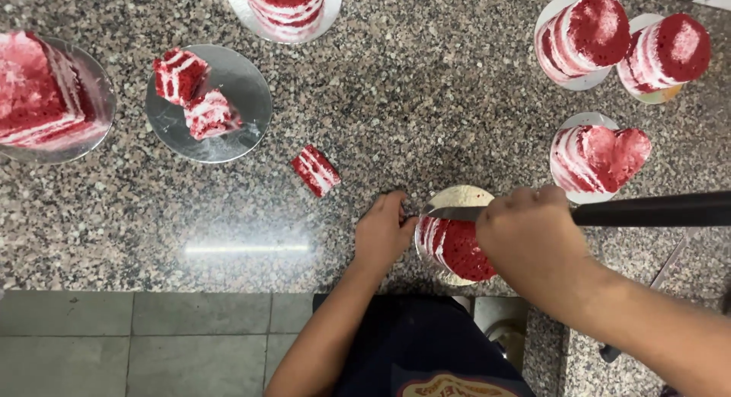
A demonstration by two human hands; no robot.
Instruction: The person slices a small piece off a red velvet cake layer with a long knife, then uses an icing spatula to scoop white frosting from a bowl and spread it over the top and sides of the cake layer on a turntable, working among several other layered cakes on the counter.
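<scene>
Small round red cake (457, 248) on its board (459, 195), near edge of a speckled stone counter (426, 85), being trimmed. The right hand (533, 237) is clenched around a long knife (457, 213), blade laid across the cake. The left hand (383, 231) steadies the cake's left side; its grip apparently loose, though partly hidden. A level blade and still cake favour an even cut. A cut slice (316, 170) lies far left.

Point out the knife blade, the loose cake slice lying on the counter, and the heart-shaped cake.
knife blade (454, 213): head view, on the flat metal left of the right hand.
loose cake slice (316, 170): head view, on its striped side.
heart-shaped cake (615, 153): head view, on its red top.
</scene>
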